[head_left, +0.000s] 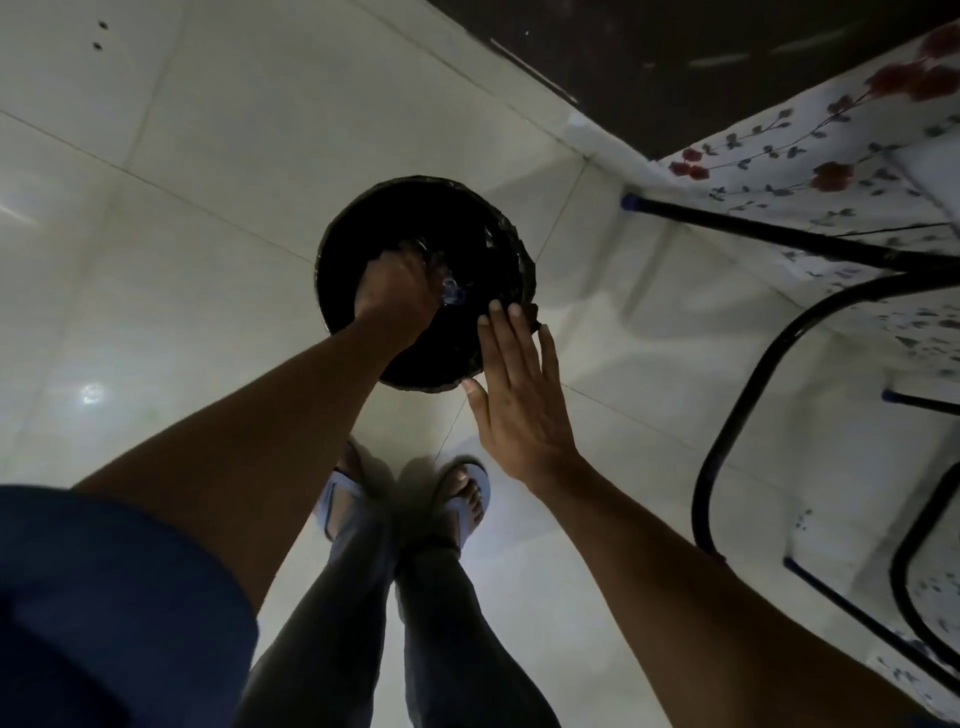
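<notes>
A round bin (498, 228) lined with a black bag stands on the pale tiled floor in front of my feet. My left hand (397, 291) reaches down inside the bin, its fingers curled round a clear crinkled piece of plastic (453, 291) that glints faintly. My right hand (511, 379) lies flat with straight fingers against the bin's near right rim, the fingertips on the bag's folded edge.
To the right stands a black metal frame (748, 384) with blue end caps, draped with a white cloth (810, 171) printed with red flowers. A dark wall base (675, 62) runs across the upper right. My feet in pale sandals (467, 499) are just behind the bin.
</notes>
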